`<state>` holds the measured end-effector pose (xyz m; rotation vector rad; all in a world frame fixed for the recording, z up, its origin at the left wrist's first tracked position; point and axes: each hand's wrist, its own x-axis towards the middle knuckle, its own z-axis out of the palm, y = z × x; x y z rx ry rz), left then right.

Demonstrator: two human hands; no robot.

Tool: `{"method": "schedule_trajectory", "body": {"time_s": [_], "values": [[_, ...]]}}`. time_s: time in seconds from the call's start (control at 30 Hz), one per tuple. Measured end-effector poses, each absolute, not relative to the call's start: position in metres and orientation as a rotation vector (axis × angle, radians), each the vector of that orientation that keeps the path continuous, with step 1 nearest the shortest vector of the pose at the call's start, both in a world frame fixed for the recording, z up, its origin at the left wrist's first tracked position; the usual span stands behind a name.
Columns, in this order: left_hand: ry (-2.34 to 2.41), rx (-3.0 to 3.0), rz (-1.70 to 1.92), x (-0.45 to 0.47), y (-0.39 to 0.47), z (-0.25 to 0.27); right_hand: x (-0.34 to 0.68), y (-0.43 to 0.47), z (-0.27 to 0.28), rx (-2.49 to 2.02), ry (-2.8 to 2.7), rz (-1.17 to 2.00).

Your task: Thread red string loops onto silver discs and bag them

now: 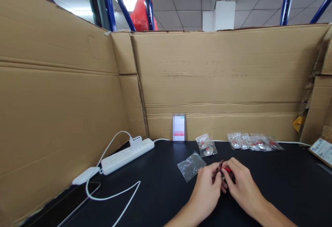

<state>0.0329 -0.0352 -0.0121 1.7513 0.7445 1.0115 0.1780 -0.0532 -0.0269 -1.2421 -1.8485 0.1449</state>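
Note:
My left hand [208, 184] and my right hand [240, 184] meet above the black table, fingers closed in a pinch. Between them they hold a small dark brown, ring-shaped thing [220, 165] with a bright red part [227, 169] on its right side. The fingers cover much of it, so its exact kind is unclear. Just left of my left hand lies a flat clear plastic bag [191, 166]. Behind my hands a clear packet [206, 145] shows round silvery pieces with red marks.
More such packets [254, 142] lie in a row at the back right. A phone [179, 128] leans on the cardboard wall [220, 71]. At left are a white power strip [127, 156], a looping white cable [129, 188] and a dark flat device [75, 202]. A labelled package [323, 150] sits far right.

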Motion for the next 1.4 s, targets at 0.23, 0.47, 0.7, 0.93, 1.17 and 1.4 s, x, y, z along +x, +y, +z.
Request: {"method": "schedule_trajectory", "body": {"time_s": [0.23, 0.47, 0.7, 0.93, 1.17, 1.4], "values": [[0.778, 1.750, 0.994, 0.033, -0.038, -0.011, 0.178, -0.053, -0.028, -1.252, -1.858, 0.092], [0.714, 1.738, 1.003, 0.029, -0.035, -0.005, 0.184, -0.052, -0.025, -1.125, -1.912, 0.113], [0.695, 1.745, 0.994, 0.026, -0.034, 0.004, 0.185, -0.055, -0.015, -1.120, -1.887, 0.097], [0.671, 1.795, 0.917, 0.026, -0.043, 0.011, 0.182, -0.057, -0.018, -1.175, -1.920, -0.031], [0.651, 1.534, 0.944, 0.029, -0.037, 0.003, 0.181, -0.058, -0.011, -1.103, -1.866, 0.081], [0.707, 1.464, 0.988, 0.026, -0.028, 0.003, 0.183, -0.059, -0.007, -1.023, -1.856, 0.159]]}}
